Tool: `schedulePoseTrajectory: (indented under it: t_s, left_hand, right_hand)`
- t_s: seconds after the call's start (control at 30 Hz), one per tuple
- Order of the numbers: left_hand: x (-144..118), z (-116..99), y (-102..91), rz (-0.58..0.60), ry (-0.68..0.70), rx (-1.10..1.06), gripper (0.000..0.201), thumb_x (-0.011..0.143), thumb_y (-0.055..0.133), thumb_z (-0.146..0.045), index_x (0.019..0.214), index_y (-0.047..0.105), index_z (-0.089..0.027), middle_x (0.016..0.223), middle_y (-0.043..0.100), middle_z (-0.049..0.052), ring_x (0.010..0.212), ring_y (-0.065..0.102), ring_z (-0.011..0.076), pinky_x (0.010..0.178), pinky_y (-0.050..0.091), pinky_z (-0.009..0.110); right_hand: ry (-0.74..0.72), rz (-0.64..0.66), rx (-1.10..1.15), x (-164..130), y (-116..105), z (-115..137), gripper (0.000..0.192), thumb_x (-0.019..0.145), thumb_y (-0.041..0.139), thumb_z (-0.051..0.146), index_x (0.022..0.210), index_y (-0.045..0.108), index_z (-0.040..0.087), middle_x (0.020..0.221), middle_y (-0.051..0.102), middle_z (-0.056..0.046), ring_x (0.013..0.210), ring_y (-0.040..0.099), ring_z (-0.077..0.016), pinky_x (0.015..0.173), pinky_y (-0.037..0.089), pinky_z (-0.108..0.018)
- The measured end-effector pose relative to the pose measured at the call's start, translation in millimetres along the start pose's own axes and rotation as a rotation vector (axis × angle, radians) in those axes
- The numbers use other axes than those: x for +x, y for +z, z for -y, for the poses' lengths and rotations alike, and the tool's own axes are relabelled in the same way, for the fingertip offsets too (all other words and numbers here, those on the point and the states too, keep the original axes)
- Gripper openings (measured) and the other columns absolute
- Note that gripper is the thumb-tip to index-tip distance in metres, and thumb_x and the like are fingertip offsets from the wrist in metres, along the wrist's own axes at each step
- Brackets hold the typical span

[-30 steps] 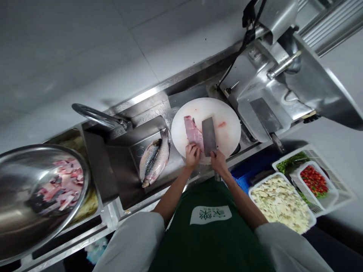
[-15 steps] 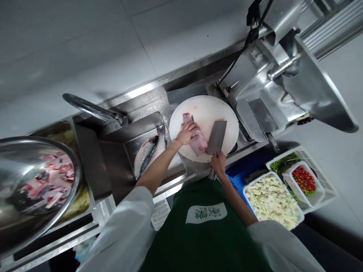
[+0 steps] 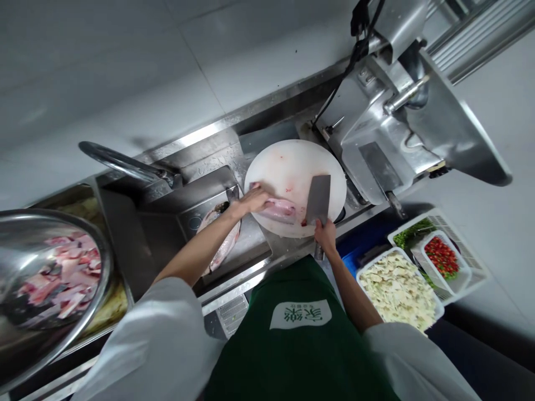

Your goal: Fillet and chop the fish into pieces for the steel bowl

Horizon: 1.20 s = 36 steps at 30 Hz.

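**Fish fillet pinned on round board, cleaver at its right end**

Left arm: extended forward and across the body from the lower left, white sleeve to the elbow, forearm bare. Left hand [image 3: 253, 199] lies palm down, fingers flattened and spread over the left end of the fish fillet [image 3: 279, 209]. Grip is a flat press, not a closed grasp; whether the thumb wraps under cannot be told.

Right arm: elbow bent, forearm running up from the lower right. Right hand [image 3: 325, 235] is closed in a fist around the handle of the cleaver [image 3: 318, 199]. The broad blade points away from the body, with its lower corner just beside the right end of the fillet; contact between edge and flesh cannot be confirmed.

Fillet position: pink, lying crosswise on the near part of the white cutting board [image 3: 292, 161], between the two hands. The board shows faint red smears.

Surroundings: whole fish [image 3: 223, 245] in the steel sink [image 3: 167, 234] left of the board, partly hidden by the left forearm. Steel bowl [image 3: 12, 334] at far left holds cut fish pieces. White baskets at right hold pale chopped vegetable [image 3: 397, 292] and red chillies [image 3: 442, 257].

Writing: green apron [image 3: 301, 356] carries a white patch with green characters, too small to read.
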<state>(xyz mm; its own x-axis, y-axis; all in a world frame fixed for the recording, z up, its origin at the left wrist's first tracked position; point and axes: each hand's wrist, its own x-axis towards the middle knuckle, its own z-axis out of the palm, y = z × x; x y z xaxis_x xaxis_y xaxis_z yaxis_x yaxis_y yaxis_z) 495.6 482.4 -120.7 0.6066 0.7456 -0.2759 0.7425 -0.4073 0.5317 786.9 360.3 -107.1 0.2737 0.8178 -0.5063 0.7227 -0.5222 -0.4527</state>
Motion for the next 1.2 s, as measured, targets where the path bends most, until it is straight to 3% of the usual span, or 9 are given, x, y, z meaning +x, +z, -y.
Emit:
schedulePoseTrajectory:
  t_s: [0.17,0.33,0.43,0.57,0.7,0.8,0.93,1.1,1.2]
  left_hand:
    - [-98,12,-3.2,-0.312,-0.362,-0.395,0.047,0.086,0.059,-0.067,0.08,0.071,-0.022,0.063,0.064,0.003,0.061,0.055,0.0194,0.062,0.045,0.028]
    - [-147,2,-19.8,-0.676,-0.546,-0.646,0.053,0.078,0.069,-0.071,0.085,0.071,-0.019,0.06,0.057,0.0,0.053,0.044,0.0132,0.048,0.034,0.023]
    - [-127,-16,-29.6,-0.758,-0.482,-0.603,0.051,0.087,0.063,-0.067,0.091,0.072,-0.017,0.068,0.062,0.002,0.06,0.052,0.0148,0.053,0.042,0.023]
    - [-69,-44,-22.6,-0.762,-0.242,-0.389,0.041,0.101,0.053,-0.054,0.105,0.074,-0.019,0.091,0.07,0.006,0.083,0.064,0.0206,0.075,0.053,0.029]
    - [-23,-67,27.0,-0.65,-0.011,-0.059,0.032,0.105,0.046,-0.031,0.116,0.075,-0.023,0.11,0.071,0.01,0.102,0.064,0.0248,0.094,0.051,0.039]
    - [-17,-71,79.8,-0.552,0.064,0.055,0.033,0.1,0.049,-0.017,0.121,0.074,-0.025,0.112,0.07,0.011,0.106,0.062,0.0262,0.101,0.049,0.044]
    - [-29,-76,128.6,-0.602,-0.04,0.016,0.034,0.098,0.055,-0.018,0.126,0.072,-0.024,0.114,0.068,0.013,0.111,0.061,0.0285,0.103,0.05,0.049]
    - [-32,-89,145.8,-0.814,-0.248,-0.174,0.025,0.104,0.052,-0.026,0.112,0.074,-0.02,0.111,0.07,0.013,0.11,0.063,0.0282,0.099,0.055,0.047]
    - [-32,-95,152.9,-0.885,-0.323,-0.207,0.022,0.103,0.054,-0.024,0.104,0.075,-0.019,0.102,0.071,0.012,0.103,0.065,0.0266,0.094,0.057,0.045]
  right_hand:
    - [-0.11,-0.112,-0.253,1,-34,19,0.034,0.107,0.038,0.027,0.12,0.064,0.008,0.095,0.075,-0.019,0.087,0.07,-0.0266,0.075,0.047,-0.031]
    - [-0.356,0.215,-0.346,-14,-23,27,0.026,0.105,0.049,0.027,0.118,0.065,0.011,0.105,0.075,-0.018,0.1,0.07,-0.0281,0.083,0.046,-0.03]
    - [-0.351,0.27,-0.406,-11,-18,15,0.028,0.106,0.048,0.028,0.12,0.066,0.012,0.107,0.076,-0.016,0.102,0.071,-0.0265,0.083,0.046,-0.029]
    - [-0.274,0.111,-0.479,8,-43,-5,0.032,0.107,0.045,0.029,0.121,0.067,0.01,0.101,0.076,-0.018,0.097,0.072,-0.0278,0.078,0.045,-0.03]
    - [-0.248,-0.026,-0.499,24,-75,-19,0.032,0.106,0.044,0.025,0.117,0.068,0.007,0.1,0.075,-0.022,0.093,0.072,-0.0296,0.076,0.044,-0.032]
    - [-0.255,-0.038,-0.49,30,-84,-26,0.031,0.105,0.045,0.025,0.113,0.069,0.007,0.098,0.075,-0.022,0.093,0.072,-0.03,0.076,0.044,-0.032]
    - [-0.279,-0.012,-0.517,34,-89,-30,0.03,0.105,0.045,0.026,0.113,0.068,0.007,0.098,0.075,-0.021,0.091,0.071,-0.0294,0.076,0.043,-0.032]
    - [-0.351,0.015,-0.535,42,-101,-20,0.03,0.107,0.044,0.029,0.113,0.067,0.009,0.097,0.075,-0.02,0.091,0.07,-0.0289,0.076,0.043,-0.032]
    - [-0.515,0.097,-0.526,51,-97,0,0.031,0.106,0.046,0.032,0.113,0.067,0.011,0.101,0.075,-0.018,0.096,0.07,-0.0291,0.081,0.045,-0.032]
